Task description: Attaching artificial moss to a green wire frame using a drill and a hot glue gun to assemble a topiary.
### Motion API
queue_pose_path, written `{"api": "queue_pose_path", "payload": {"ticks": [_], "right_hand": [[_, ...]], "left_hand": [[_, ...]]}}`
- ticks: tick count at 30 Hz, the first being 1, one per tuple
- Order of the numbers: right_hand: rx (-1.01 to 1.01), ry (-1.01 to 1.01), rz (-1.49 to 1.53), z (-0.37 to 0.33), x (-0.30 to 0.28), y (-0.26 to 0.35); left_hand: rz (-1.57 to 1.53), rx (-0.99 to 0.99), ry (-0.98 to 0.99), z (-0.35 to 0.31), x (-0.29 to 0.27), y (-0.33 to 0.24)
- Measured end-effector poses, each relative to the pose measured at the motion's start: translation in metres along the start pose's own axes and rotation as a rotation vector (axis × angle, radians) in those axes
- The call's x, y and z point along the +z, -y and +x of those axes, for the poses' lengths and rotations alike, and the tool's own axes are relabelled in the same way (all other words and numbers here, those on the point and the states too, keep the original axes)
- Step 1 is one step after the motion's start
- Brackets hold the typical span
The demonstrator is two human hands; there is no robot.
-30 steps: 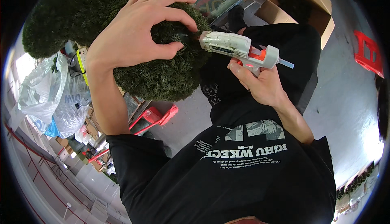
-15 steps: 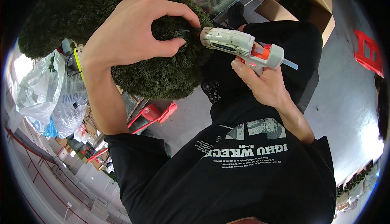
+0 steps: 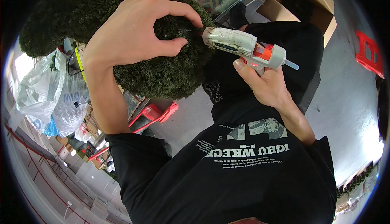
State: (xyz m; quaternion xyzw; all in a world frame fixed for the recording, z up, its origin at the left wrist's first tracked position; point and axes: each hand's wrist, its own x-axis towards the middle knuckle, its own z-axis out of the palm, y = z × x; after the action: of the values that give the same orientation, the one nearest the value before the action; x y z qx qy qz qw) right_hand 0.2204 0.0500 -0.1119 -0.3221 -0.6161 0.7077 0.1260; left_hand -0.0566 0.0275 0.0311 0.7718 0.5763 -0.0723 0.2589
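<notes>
My right hand (image 3: 268, 86) is wrapped round the handle of a white hot glue gun (image 3: 233, 42), with an orange part inside and a translucent glue stick (image 3: 291, 64) sticking out of its back end. Its nozzle points left into a mass of dark green artificial foliage (image 3: 166, 77); the tip is hard to make out among the leaves. My left hand (image 3: 136, 27) lies over the foliage, thumb and index finger spread in a wide curve around the spot the nozzle faces. The other fingertips of that hand reach the foliage's far side.
Clear plastic bags (image 3: 42, 88) hang at the left, beside a yellow-green edged object (image 3: 79, 61). A red broom (image 3: 168, 112) and dustpan are below the foliage. An open cardboard box (image 3: 325, 4) stands far right, a red plastic stool (image 3: 369, 54) on the grey floor.
Almost nothing differs: the whole view has shifted very slightly. Both hands and the glue gun keep their places against the foliage.
</notes>
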Motion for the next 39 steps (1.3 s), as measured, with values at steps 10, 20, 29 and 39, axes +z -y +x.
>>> {"api": "queue_pose_path", "payload": {"ticks": [10,20,29,39], "right_hand": [[0.048,-0.014,-0.03,-0.002,-0.001,0.007],[0.029,0.023,-0.21,-0.009,-0.01,0.027],[0.066,0.013,-0.257,-0.01,-0.017,0.058],[-0.05,0.033,-0.188,0.0,-0.043,0.061]], "left_hand": [[0.031,0.069,-0.13,0.002,0.016,0.016],[0.024,0.082,-0.127,0.002,0.017,0.016],[0.018,0.082,-0.125,0.003,0.015,0.015],[-0.006,0.054,-0.142,0.002,0.016,0.016]]}}
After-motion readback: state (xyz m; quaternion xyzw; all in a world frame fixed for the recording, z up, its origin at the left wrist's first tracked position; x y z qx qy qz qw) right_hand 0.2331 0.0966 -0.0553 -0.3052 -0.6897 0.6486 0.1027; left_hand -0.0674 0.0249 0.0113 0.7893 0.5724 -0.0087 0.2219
